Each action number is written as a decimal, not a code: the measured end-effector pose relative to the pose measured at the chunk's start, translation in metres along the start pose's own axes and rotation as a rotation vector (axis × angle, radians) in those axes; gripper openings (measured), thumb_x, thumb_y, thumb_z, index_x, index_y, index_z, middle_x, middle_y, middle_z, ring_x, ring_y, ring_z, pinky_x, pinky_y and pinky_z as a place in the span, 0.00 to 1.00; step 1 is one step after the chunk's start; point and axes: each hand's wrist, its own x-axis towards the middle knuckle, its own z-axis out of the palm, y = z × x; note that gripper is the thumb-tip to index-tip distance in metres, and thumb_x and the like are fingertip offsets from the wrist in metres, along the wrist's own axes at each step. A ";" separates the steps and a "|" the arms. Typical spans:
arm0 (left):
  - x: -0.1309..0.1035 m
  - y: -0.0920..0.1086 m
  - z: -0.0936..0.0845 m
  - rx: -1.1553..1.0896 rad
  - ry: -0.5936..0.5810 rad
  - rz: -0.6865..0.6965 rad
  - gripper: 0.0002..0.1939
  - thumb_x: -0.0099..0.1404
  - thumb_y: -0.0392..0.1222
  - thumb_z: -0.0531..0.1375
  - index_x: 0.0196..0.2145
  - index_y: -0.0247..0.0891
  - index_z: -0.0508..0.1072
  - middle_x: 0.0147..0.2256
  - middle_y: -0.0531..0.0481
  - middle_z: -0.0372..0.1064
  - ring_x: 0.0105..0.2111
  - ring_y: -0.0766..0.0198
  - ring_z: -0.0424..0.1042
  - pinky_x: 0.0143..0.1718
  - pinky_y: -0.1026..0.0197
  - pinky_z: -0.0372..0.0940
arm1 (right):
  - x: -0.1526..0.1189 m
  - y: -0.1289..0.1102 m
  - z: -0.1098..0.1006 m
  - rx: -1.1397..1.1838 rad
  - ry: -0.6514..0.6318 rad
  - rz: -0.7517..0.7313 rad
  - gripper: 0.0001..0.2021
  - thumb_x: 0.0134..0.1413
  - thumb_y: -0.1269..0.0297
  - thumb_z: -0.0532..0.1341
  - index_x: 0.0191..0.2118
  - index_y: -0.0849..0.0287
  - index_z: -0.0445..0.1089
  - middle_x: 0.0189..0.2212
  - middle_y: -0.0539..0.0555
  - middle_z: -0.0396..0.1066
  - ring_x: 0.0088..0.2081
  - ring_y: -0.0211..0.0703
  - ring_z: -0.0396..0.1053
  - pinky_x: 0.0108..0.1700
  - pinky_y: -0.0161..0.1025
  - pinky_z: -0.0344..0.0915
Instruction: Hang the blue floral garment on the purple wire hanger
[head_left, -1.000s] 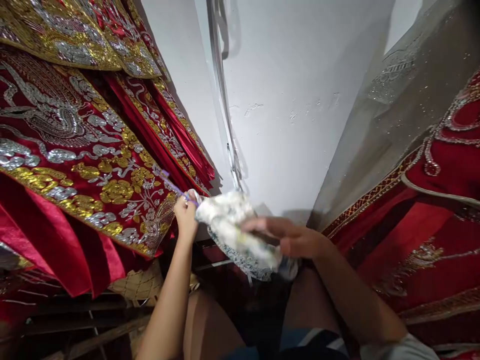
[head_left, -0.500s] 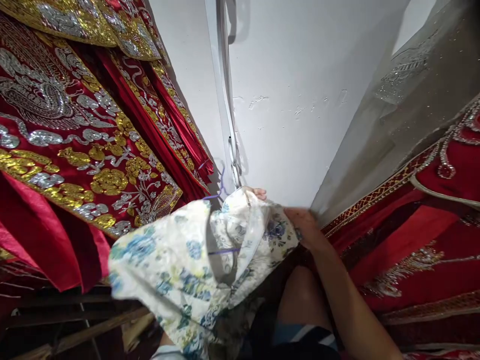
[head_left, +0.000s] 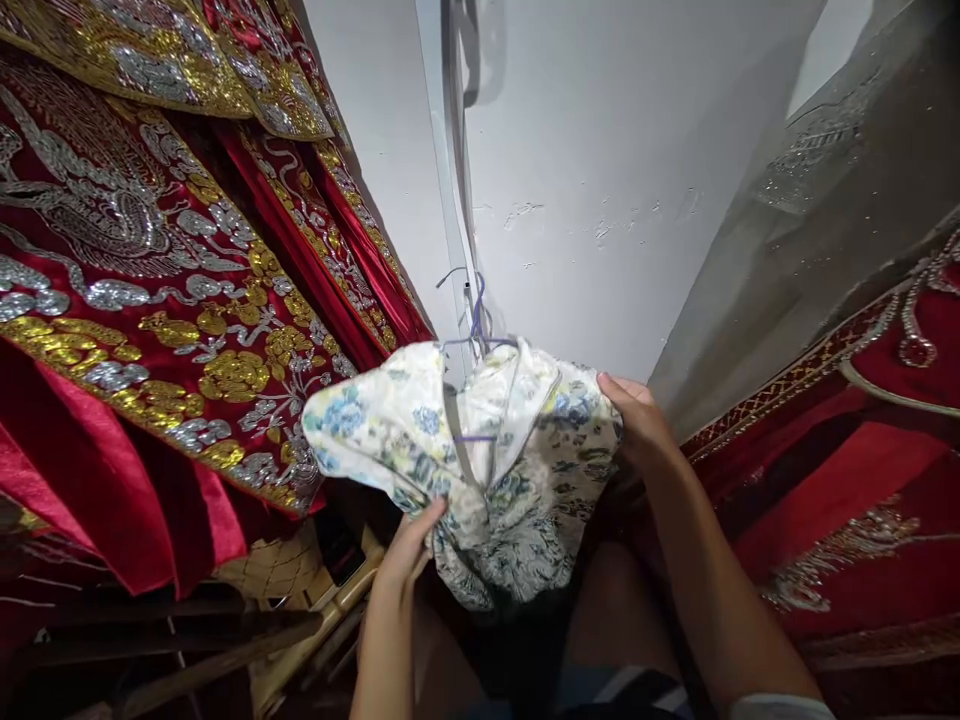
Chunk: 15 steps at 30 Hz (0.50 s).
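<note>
A white floral blouse (head_left: 517,520) with blue and yellow flowers and a V-shaped neck hangs on a thin purple wire hanger (head_left: 478,305) in front of me. The hanger's hook sticks up above the collar, and its lower bar shows through the neck opening. My left hand (head_left: 417,532) pinches the front of the blouse at the left, thumb on top. At the right shoulder end, my right hand (head_left: 634,408) is closed on the cloth, thumb on the near side and the other fingers partly hidden behind it.
Red costumes with gold and silver sequins (head_left: 232,375) hang on the left. More red beaded cloth (head_left: 862,480) hangs on the right. A white wall (head_left: 585,180) with a narrow metal strip (head_left: 452,150) stands ahead. Wooden bars (head_left: 322,620) are at lower left.
The blouse has swung upright and been spread out, its left side moving right. My left hand has come into view gripping its front. The hanger hook now stands higher above the collar.
</note>
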 end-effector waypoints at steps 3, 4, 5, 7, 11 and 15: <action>-0.017 -0.016 0.006 -0.033 -0.066 -0.084 0.40 0.39 0.54 0.76 0.50 0.35 0.77 0.45 0.38 0.79 0.56 0.41 0.71 0.63 0.42 0.60 | -0.009 0.025 -0.016 -0.059 0.064 -0.058 0.21 0.51 0.43 0.67 0.35 0.59 0.77 0.29 0.54 0.78 0.34 0.51 0.76 0.33 0.40 0.72; -0.020 -0.019 0.008 -0.024 -0.078 -0.089 0.42 0.40 0.53 0.76 0.52 0.35 0.76 0.46 0.38 0.78 0.56 0.42 0.71 0.64 0.43 0.58 | -0.012 0.035 -0.024 -0.072 0.131 -0.111 0.21 0.52 0.43 0.66 0.35 0.59 0.77 0.31 0.54 0.78 0.36 0.50 0.76 0.35 0.40 0.71; -0.023 -0.022 0.011 -0.013 -0.087 -0.092 0.42 0.41 0.52 0.76 0.53 0.36 0.75 0.48 0.37 0.77 0.56 0.42 0.71 0.64 0.42 0.58 | -0.015 0.045 -0.032 -0.089 0.219 -0.167 0.20 0.52 0.43 0.66 0.36 0.58 0.77 0.32 0.53 0.78 0.37 0.48 0.75 0.37 0.39 0.71; -0.024 -0.025 0.014 0.012 -0.095 -0.100 0.42 0.42 0.51 0.77 0.55 0.36 0.74 0.49 0.36 0.76 0.57 0.43 0.71 0.65 0.42 0.56 | -0.022 0.064 -0.043 -0.148 0.415 -0.248 0.19 0.53 0.45 0.66 0.36 0.58 0.77 0.34 0.52 0.77 0.39 0.46 0.73 0.39 0.38 0.69; -0.022 -0.034 0.021 0.025 -0.063 -0.086 0.41 0.45 0.51 0.76 0.56 0.38 0.73 0.51 0.37 0.75 0.59 0.45 0.68 0.66 0.43 0.53 | -0.052 0.105 -0.033 -0.250 0.708 -0.270 0.16 0.56 0.48 0.63 0.39 0.56 0.75 0.32 0.51 0.74 0.33 0.44 0.68 0.33 0.38 0.66; -0.021 -0.044 0.031 0.025 -0.053 -0.030 0.38 0.48 0.51 0.74 0.55 0.37 0.73 0.53 0.38 0.74 0.59 0.46 0.69 0.66 0.45 0.55 | -0.092 0.137 0.015 -0.330 0.115 0.001 0.21 0.58 0.42 0.59 0.27 0.55 0.70 0.22 0.52 0.69 0.25 0.44 0.65 0.29 0.39 0.62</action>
